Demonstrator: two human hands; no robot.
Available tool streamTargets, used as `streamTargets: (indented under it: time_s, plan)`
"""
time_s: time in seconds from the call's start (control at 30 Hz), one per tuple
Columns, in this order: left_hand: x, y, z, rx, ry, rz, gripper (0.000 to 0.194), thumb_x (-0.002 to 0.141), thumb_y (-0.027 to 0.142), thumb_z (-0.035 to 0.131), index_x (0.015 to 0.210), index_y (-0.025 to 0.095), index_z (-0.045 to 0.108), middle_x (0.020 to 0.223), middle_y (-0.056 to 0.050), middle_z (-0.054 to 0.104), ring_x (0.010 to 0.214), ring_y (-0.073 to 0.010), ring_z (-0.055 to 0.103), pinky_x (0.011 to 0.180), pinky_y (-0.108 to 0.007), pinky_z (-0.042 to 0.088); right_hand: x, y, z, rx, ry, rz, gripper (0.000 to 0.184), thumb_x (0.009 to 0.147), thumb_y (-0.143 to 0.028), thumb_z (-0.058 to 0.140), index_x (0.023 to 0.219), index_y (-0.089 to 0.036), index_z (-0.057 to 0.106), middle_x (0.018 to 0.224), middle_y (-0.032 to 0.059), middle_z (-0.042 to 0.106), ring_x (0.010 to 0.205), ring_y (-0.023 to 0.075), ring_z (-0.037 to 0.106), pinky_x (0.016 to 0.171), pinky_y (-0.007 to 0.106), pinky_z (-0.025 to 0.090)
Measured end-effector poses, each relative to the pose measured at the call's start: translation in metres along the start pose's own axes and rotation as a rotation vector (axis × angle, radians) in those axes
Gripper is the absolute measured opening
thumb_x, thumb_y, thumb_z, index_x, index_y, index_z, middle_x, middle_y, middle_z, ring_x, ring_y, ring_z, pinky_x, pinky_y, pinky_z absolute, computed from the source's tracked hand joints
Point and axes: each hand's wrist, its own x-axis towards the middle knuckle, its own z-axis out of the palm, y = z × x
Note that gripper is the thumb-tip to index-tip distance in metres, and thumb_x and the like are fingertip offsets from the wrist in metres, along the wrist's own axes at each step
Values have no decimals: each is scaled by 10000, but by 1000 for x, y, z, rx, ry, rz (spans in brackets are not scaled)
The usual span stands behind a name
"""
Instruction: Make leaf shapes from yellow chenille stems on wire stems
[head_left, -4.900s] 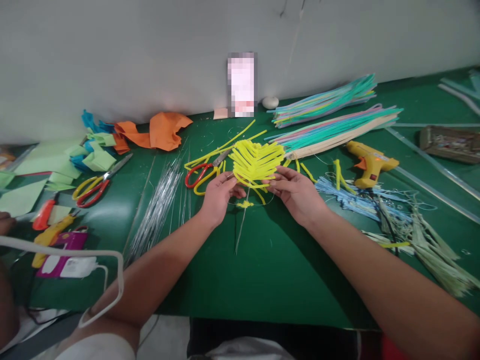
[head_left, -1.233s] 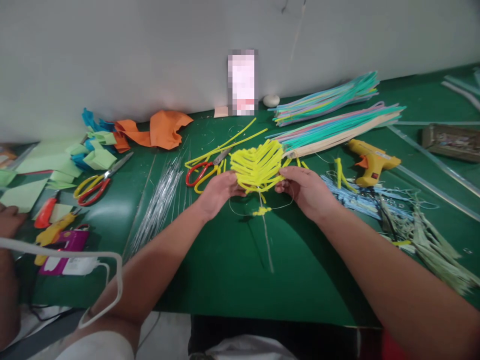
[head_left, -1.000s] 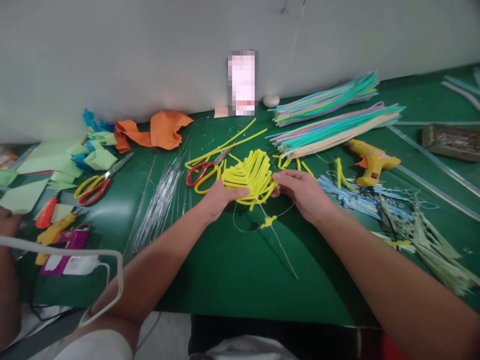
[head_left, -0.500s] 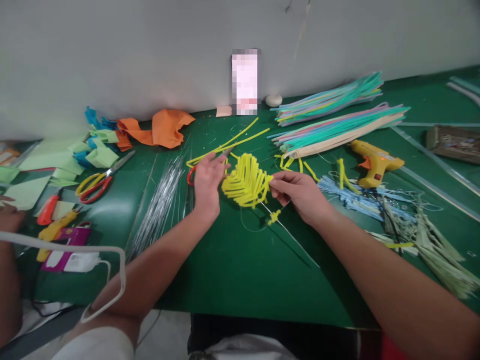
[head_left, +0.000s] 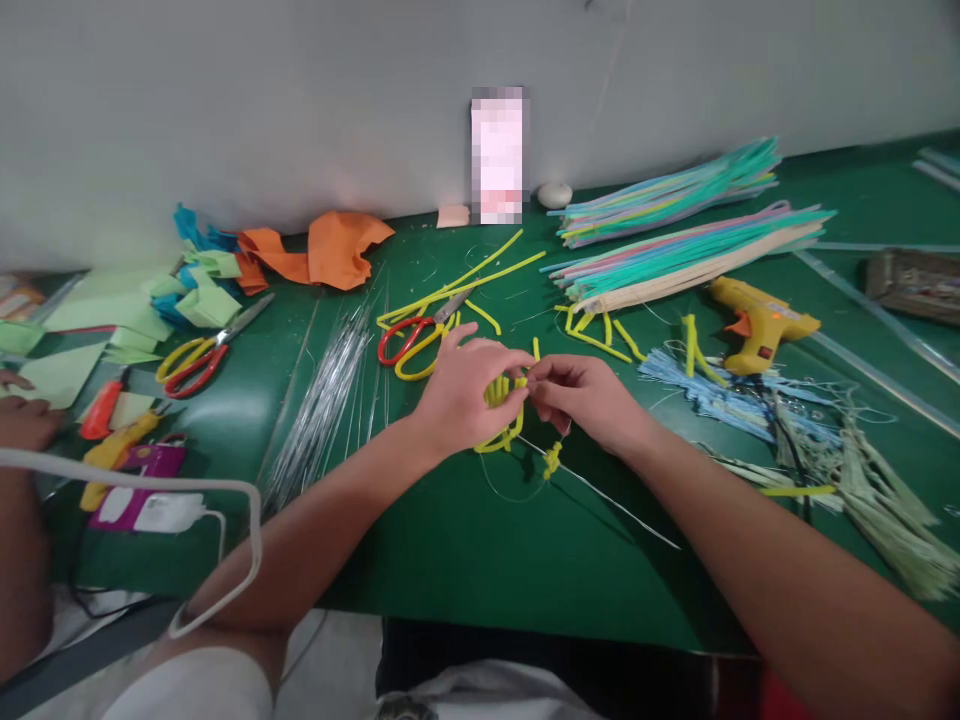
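A yellow leaf made of pipe cleaners [head_left: 498, 436] is between my hands, mostly covered by the left one. My left hand [head_left: 472, 392] reaches over it, thumb and index finger pinched at its right edge. My right hand [head_left: 581, 398] pinches the same edge from the other side, so the fingertips of both hands meet. From the leaf a bare wire stem [head_left: 619, 507] slants down to the right. A small yellow knotted piece [head_left: 553, 460] sits on that stem, and a thin wire loops below the leaf.
Scissors [head_left: 409, 345] and loose yellow pipe cleaners lie behind my hands. Silver wires [head_left: 319, 410] are at left. Pipe cleaner bundles [head_left: 697, 255], a yellow glue gun [head_left: 761, 325] and blue ties [head_left: 712, 395] are at right. A co-worker's hand [head_left: 26, 420] shows at far left.
My left hand let go of the leaf, lifted off with spread fingers, then came back over it to pinch its right edge. The leaf has turned, its stem swinging to the right.
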Motion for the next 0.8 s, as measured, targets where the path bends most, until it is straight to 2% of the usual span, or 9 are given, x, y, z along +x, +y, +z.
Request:
streamTargets:
  time_s: [0.13, 0.47, 0.63, 0.8]
  plan:
    - [-1, 0, -2, 68, -43, 28, 251, 789, 196, 607, 1036, 227, 641, 928, 1, 722, 931, -186, 655, 1106, -453, 270, 0, 1, -1, 9, 15, -11, 186, 795, -349, 667, 750, -175, 620, 463, -66, 517, 354, 64, 448, 356, 189, 366]
    - [-1, 0, -1, 107, -17, 4, 297, 775, 125, 558, 1040, 234, 636, 940, -1, 726, 940, -192, 652, 1095, -463, 267, 0, 3, -1, 52, 29, -22, 196, 776, -361, 696, 778, -174, 640, 470, -64, 518, 360, 68, 455, 350, 187, 383]
    - [-2, 3, 0, 156, 36, 5, 306, 753, 109, 560, 1030, 225, 622, 969, -7, 717, 982, -200, 645, 1094, -462, 270, 1, 4, -1, 64, 34, -35, 203, 778, -370, 704, 789, -175, 647, 482, -59, 526, 372, 72, 464, 355, 193, 393]
    - [-4, 3, -2, 221, 124, 54, 170, 790, 134, 555, 940, 212, 573, 936, -17, 703, 972, -200, 644, 1108, -470, 265, 1, 4, -1, 90, 54, -43, 185, 766, -345, 720, 801, -175, 657, 479, -57, 536, 371, 73, 460, 348, 192, 375]
